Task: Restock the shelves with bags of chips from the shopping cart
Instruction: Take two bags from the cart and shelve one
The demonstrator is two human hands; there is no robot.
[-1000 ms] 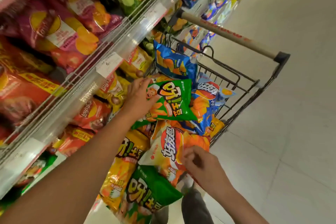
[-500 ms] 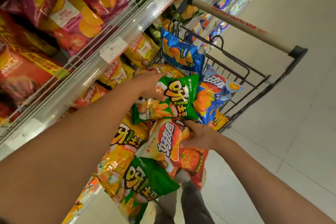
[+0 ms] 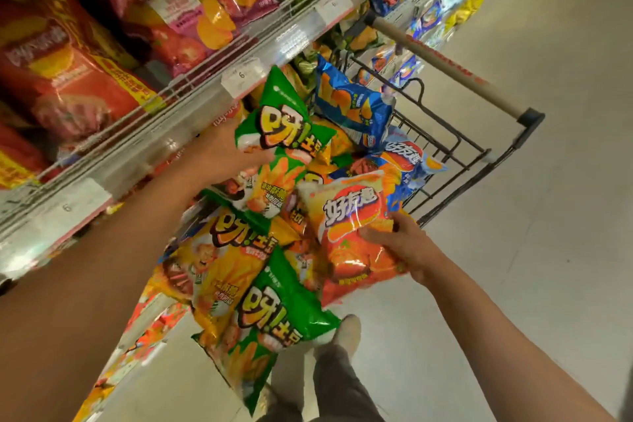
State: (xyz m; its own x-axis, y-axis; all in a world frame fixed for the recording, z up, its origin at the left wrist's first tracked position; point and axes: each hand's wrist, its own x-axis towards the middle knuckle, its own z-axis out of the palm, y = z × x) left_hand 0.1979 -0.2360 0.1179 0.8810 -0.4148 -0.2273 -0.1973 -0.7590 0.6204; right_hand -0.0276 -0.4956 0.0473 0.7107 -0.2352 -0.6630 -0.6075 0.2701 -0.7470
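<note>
A green bag (image 3: 274, 134) is held up by the left hand (image 3: 236, 154), just under the shelf (image 3: 191, 103) edge. The fingers are curled round the bag's middle, and it is squeezed there. The top half stands up and the bottom half hangs down over the cart (image 3: 455, 144).

An orange bag (image 3: 352, 229) is held by the right hand (image 3: 404, 247) at the near end of the cart. The thumb is pressed on the front of the bag. The other fingers are hidden behind it, so how they lie cannot be told.

Many more bags are piled in the cart. A yellow bag (image 3: 229, 260) and a second green bag (image 3: 274, 325) hang over the near end, above the floor (image 3: 513, 250). A blue bag (image 3: 352, 106) sits at the far end.

Some things could go wrong. The chips could be crushed if the green bag is squeezed too hard. The green bag could be knocked against the shelf edge or a price tag (image 3: 241, 77), because it is so near them. The bags that hang over the end could be bumped and could slide to the floor. A shiny bag could slip if it is held loosely. A bag could also be put on the wrong shelf, because red bags (image 3: 68, 79) are kept above.
</note>
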